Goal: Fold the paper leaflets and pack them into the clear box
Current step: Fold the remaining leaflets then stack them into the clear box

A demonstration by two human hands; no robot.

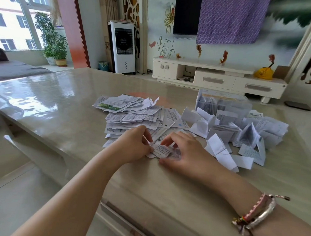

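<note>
A small printed leaflet [162, 151] lies on the table between my hands, partly folded. My left hand [134, 145] pinches its left edge with curled fingers. My right hand [186, 152] holds its right side, fingers bent over the paper and thumb against the table. Behind my hands spreads a loose pile of flat unfolded leaflets [133, 111]. To the right lies a heap of folded leaflets [240, 134]. Behind that heap stands the clear box [221, 101], with folded papers visible inside.
The glossy beige table [62, 107] has its left edge running diagonally and its near edge close to my arms. Bracelets sit on my right wrist [260, 214]. A TV cabinet, an air cooler and plants stand in the room beyond.
</note>
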